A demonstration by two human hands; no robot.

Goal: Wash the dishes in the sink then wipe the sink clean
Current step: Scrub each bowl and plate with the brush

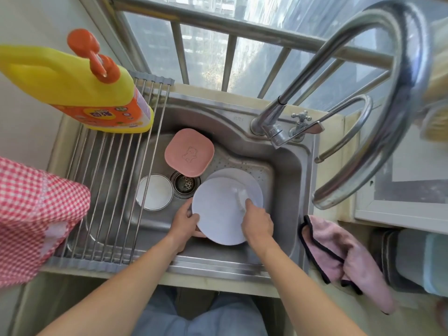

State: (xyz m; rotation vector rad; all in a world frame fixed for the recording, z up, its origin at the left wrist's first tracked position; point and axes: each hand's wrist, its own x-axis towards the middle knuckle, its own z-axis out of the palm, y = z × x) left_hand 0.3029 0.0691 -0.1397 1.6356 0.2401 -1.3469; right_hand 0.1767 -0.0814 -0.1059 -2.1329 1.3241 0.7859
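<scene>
Dishes lie in your stainless steel sink (286, 166): a small white round bowl (155, 191), a pink square plate (189, 152), then a white round plate (218, 214) your left hand (185, 220) grips by its rim while your right hand (257, 223) presses curled fingers on its face.

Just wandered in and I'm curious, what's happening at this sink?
A person is washing dishes. The left hand grips the edge of a white plate held over the steel sink, while the right hand rubs the plate's face. Another white plate lies beneath it. A pink square dish and a small white bowl wait beside the drain. A yellow detergent bottle stands on the drying rack, and a pink cloth lies at the sink's right.
</scene>
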